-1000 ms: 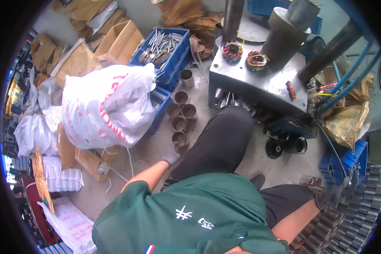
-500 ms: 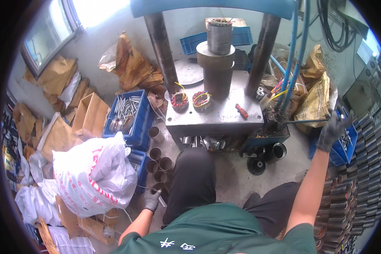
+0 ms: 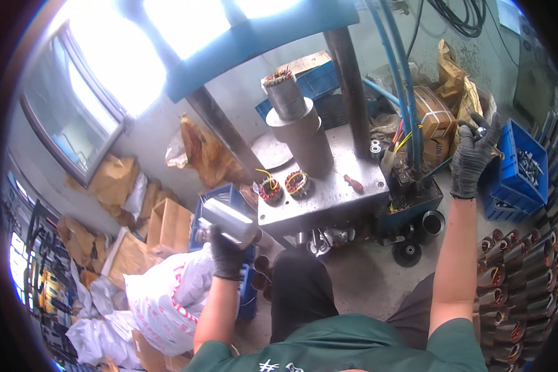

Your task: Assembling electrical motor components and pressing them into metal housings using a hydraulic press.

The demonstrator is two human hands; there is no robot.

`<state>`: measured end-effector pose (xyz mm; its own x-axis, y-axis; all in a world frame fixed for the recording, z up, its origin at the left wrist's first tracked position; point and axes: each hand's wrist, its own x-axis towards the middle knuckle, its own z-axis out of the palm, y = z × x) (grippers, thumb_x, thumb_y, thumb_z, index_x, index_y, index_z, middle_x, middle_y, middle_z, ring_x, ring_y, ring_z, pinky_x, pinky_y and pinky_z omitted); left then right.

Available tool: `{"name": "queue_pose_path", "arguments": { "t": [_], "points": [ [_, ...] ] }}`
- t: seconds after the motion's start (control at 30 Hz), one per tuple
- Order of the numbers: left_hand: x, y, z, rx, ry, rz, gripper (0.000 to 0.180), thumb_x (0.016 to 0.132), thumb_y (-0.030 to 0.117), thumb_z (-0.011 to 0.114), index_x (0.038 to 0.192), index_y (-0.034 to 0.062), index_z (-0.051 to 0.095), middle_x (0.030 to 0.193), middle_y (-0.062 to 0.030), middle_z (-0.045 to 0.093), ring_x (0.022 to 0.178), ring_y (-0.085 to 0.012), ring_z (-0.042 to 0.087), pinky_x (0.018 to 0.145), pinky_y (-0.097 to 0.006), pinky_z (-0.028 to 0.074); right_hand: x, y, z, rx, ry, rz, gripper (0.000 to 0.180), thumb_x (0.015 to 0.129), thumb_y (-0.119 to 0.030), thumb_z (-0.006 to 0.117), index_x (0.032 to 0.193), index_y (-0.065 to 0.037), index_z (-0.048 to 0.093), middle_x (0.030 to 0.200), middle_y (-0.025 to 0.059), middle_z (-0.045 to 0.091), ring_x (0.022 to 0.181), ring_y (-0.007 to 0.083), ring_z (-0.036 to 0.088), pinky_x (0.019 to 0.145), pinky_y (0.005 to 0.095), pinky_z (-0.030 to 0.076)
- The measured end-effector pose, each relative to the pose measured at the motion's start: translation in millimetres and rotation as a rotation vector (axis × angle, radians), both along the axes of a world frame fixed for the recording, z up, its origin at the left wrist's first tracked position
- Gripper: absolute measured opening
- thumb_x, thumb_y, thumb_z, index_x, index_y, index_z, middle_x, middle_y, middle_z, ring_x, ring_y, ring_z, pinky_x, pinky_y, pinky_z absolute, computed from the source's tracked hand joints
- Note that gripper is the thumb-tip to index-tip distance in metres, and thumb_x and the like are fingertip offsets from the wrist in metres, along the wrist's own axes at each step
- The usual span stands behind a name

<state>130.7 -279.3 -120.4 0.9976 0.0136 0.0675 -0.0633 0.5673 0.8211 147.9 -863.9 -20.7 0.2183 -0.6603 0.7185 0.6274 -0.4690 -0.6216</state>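
My left hand (image 3: 228, 255), in a dark grey glove, is raised to the left of the press table and closed around a shiny metal cylinder (image 3: 229, 218), blurred by motion. To the right, my gloved right hand (image 3: 474, 161) is up near the blue bin, its fingers around a small shiny metal piece (image 3: 481, 131). A dark lever rod (image 3: 439, 168) runs toward this hand; whether they touch is hidden. On the press table (image 3: 328, 208) lie two wound copper stators with yellow leads, a left stator (image 3: 270, 190) and a right stator (image 3: 296, 183), and a red-handled tool (image 3: 353, 183).
A metal cylinder topped with windings (image 3: 285, 96) stands on the press's round post (image 3: 310, 146). Blue hoses (image 3: 406, 93) hang at its right. A blue bin (image 3: 508, 164) holds small metal parts; stacked tubes (image 3: 508, 279) fill the right side. A white sack (image 3: 167, 304) lies left.
My left hand has risen from beside the brown tubes on the floor, bringing up the metal cylinder. My right hand has shifted slightly left and up. The view has tilted and turned left.
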Motion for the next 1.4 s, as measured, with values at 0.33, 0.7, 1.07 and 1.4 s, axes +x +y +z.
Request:
{"name": "queue_pose_path", "arguments": {
  "t": [0.33,0.7,1.07,1.4],
  "points": [
    [113,-160,172,-0.300,-0.305,-0.272,0.049,0.100,0.047,0.064,0.137,0.0160,0.052,0.130,-0.0045,0.060,0.123,-0.0282,0.059,0.105,-0.052,0.048,1,-1,-1,0.034,-0.042,0.006,0.076,0.094,0.007,0.058,0.159,-0.008,0.023,0.128,0.0177,0.058,0.097,0.0169,0.066,0.093,0.0322,0.054],
    [276,-173,219,-0.360,-0.357,0.123,0.050,0.099,0.051,0.063,0.134,0.0167,0.052,0.126,-0.0082,0.063,0.113,-0.0322,0.067,0.081,-0.047,0.066,5,-2,-6,0.047,-0.047,0.004,0.078,0.092,0.009,0.058,0.160,-0.012,0.026,0.127,0.0139,0.058,0.097,0.0141,0.062,0.090,0.0296,0.055],
    [342,-180,242,-0.227,-0.351,0.071,0.064,0.095,0.060,0.063,0.136,0.0122,0.051,0.129,-0.0090,0.062,0.117,-0.0306,0.064,0.089,-0.047,0.063,-2,1,0,0.084,-0.044,0.032,0.072,0.092,0.008,0.059,0.156,-0.009,0.031,0.123,0.0134,0.057,0.093,0.0135,0.061,0.082,0.0301,0.057],
    [340,-182,256,-0.183,-0.297,0.078,0.065,0.093,0.048,0.076,0.134,0.0038,0.052,0.124,-0.0138,0.065,0.111,-0.0325,0.068,0.088,-0.048,0.063,3,0,-5,0.088,-0.064,0.051,0.067,0.093,0.006,0.062,0.154,-0.008,0.036,0.122,0.0112,0.059,0.094,0.0132,0.062,0.084,0.0296,0.056]
  ]
}}
